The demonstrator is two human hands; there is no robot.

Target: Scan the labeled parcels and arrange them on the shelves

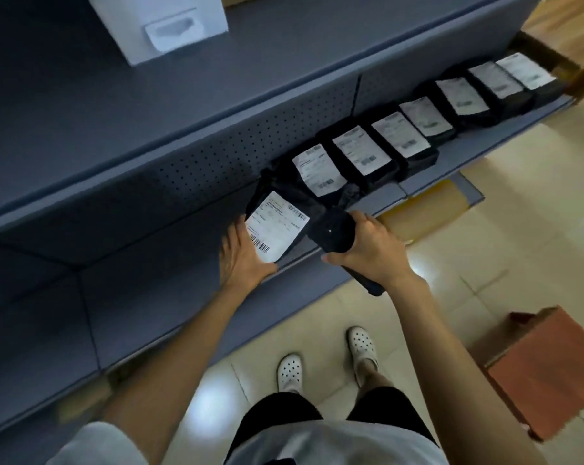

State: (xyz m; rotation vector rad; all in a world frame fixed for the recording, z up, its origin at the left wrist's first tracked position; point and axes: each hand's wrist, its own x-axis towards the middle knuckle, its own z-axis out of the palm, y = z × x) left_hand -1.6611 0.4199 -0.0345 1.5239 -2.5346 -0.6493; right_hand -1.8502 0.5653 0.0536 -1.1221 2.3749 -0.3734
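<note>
The parcel [277, 226] I'm working on is a black bag with a white label, sitting at the left end of the row of parcels [418, 129] on the middle shelf [451, 156], label turned up so the barcode faces me. I judge it is placed there to carry the line on leftward, each bag just beside the next. My left hand [242, 255] lies against the parcel's near left corner, fingers fairly straight along its edge, thumb under the label's corner; it steadies or nudges the bag, not gripping it as far as I can see. My right hand [367, 245] is wrapped around the black scanner [332, 234], its head tipped toward the label, right beside it. Both arms reach forward and down from my shoulders, forearms roughly parallel.
</note>
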